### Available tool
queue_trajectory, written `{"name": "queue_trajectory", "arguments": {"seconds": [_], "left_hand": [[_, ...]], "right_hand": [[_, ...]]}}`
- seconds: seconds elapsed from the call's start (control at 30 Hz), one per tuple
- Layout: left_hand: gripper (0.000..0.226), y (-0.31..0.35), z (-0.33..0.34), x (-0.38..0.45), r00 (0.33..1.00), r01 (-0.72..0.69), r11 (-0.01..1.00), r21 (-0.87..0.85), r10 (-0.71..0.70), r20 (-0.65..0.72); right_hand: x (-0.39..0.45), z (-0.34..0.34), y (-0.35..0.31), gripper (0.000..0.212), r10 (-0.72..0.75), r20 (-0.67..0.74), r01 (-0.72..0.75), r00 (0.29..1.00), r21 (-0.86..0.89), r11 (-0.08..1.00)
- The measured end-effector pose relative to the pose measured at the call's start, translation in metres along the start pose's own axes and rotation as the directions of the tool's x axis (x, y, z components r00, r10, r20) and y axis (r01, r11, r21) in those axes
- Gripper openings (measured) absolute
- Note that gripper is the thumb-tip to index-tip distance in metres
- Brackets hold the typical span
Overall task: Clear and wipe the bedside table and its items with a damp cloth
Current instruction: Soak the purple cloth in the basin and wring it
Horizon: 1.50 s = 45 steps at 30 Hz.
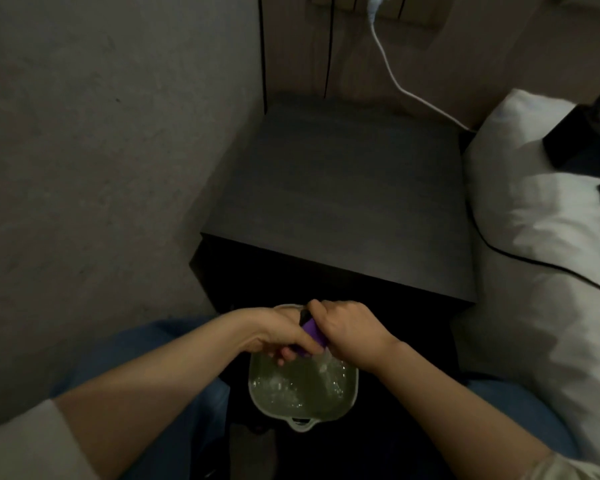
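- Where the grey plaster wall (101, 150) meets the panelled rear wall, the dark rectangular wooden bedside table (343, 202) stands in the corner, its top surface showing bare.
- White bedding with dark piping (541, 254) lies just beside the table on the right; a black box-shaped item (582, 143) rests on the pillow, its kind not identifiable.
- White cable (392, 74) hangs from a wall socket above and drops behind the rear right corner of the table.
- Pale, translucent square plastic basin with a small handle lug (302, 393) sits low in front of the table, between the person's blue-trousered knees; it contains clear water with bubbles on the surface.
- Left hand (281, 337) is held over the near-left part of the basin, fingers curled around the lower end of the cloth.
- Right hand (350, 330) is held over the near-right part of the basin, grip closed around the upper end of the cloth.
- Purple cloth (312, 332), bunched into a tight roll, spans between both hands directly above the water; only a short section shows between the fingers, and it touches neither the table nor the basin rim.
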<state>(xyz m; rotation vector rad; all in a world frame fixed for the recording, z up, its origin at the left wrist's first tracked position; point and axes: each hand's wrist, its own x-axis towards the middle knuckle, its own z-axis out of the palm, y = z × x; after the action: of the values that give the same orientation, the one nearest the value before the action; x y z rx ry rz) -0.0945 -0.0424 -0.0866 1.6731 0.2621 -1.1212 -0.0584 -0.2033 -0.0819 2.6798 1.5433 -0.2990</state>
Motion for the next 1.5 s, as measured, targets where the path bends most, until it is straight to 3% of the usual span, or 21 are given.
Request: {"name": "queue_trajectory", "arguments": {"seconds": [0.07,0.13,0.27,0.47,0.53,0.6,0.67,0.73,0.8,0.97,1.07,1.17,1.23,1.33,1.43,1.5], "left_hand": [[0.01,-0.006,0.01,0.007,0.997,0.0,0.985,0.171,0.013,-0.073],[0.025,-0.014,0.02,0.016,0.989,-0.046,0.93,0.364,0.093,-0.112],[0.04,-0.021,0.032,0.019,0.954,-0.006,0.731,0.683,0.209,-0.214],[0.039,-0.019,0.037,0.012,0.94,0.062,0.324,0.944,0.3,-0.164],[0.038,-0.017,0.036,0.01,0.933,0.067,0.275,0.959,0.325,-0.158],[0.037,-0.015,0.032,0.007,0.916,0.056,0.311,0.949,0.361,-0.173],[0.036,-0.009,0.024,0.002,0.914,0.016,0.49,0.872,0.347,-0.212],[0.038,-0.002,0.012,0.0,0.957,-0.037,0.788,0.614,0.204,-0.204],[0.043,0.005,0.002,-0.006,0.993,-0.019,0.967,0.254,0.047,-0.105],[0.063,0.008,-0.003,-0.017,1.0,0.017,0.991,-0.131,-0.014,0.021],[0.073,0.01,-0.008,-0.024,0.984,0.001,0.977,-0.215,0.037,0.173],[0.064,0.014,-0.015,-0.031,0.956,-0.032,0.965,-0.261,0.106,0.272],[0.041,0.015,-0.014,-0.034,0.945,-0.062,0.968,-0.244,0.136,0.299],[0.01,0.015,-0.001,-0.031,0.98,-0.013,0.994,-0.108,0.035,0.198],[0.016,0.007,0.014,-0.018,0.998,0.046,0.994,0.099,-0.042,-0.045],[0.026,0.002,0.022,-0.009,0.983,0.019,0.97,0.244,0.027,-0.183]], "right_hand": [[0.002,0.01,-0.001,0.036,0.033,0.084,-0.03,0.996,-0.032,0.999],[0.003,0.018,-0.002,0.034,0.053,0.176,-0.043,0.983,-0.057,0.997],[0.003,0.027,-0.001,0.024,0.082,0.261,-0.062,0.962,-0.084,0.995],[-0.001,0.03,-0.005,0.026,0.128,0.307,-0.098,0.943,-0.111,0.989],[0.0,0.029,-0.006,0.027,0.133,0.302,-0.101,0.944,-0.12,0.988],[0.001,0.027,-0.004,0.024,0.144,0.26,-0.122,0.955,-0.101,0.987],[0.002,0.024,-0.001,0.027,0.161,0.173,-0.154,0.972,-0.055,0.987],[0.002,0.024,0.0,0.04,0.182,0.083,-0.183,0.98,-0.007,0.983],[0.0,0.023,0.0,0.048,0.189,0.013,-0.189,0.982,0.043,0.981],[-0.005,0.009,0.001,0.034,0.124,-0.193,-0.094,0.973,0.156,0.983],[-0.01,-0.004,-0.003,0.026,0.099,-0.307,-0.05,0.947,0.166,0.985],[-0.013,-0.015,-0.005,0.028,0.08,-0.415,-0.019,0.906,0.149,0.989],[-0.013,-0.017,-0.006,0.029,0.013,-0.458,0.036,0.889,0.096,0.995],[-0.011,-0.013,-0.007,0.029,-0.096,-0.428,0.105,0.899,-0.003,0.995],[-0.006,-0.003,-0.01,0.034,-0.087,-0.305,0.073,0.948,-0.057,0.996],[-0.001,0.006,-0.015,0.037,0.011,-0.185,-0.024,0.983,-0.068,0.997]]}}
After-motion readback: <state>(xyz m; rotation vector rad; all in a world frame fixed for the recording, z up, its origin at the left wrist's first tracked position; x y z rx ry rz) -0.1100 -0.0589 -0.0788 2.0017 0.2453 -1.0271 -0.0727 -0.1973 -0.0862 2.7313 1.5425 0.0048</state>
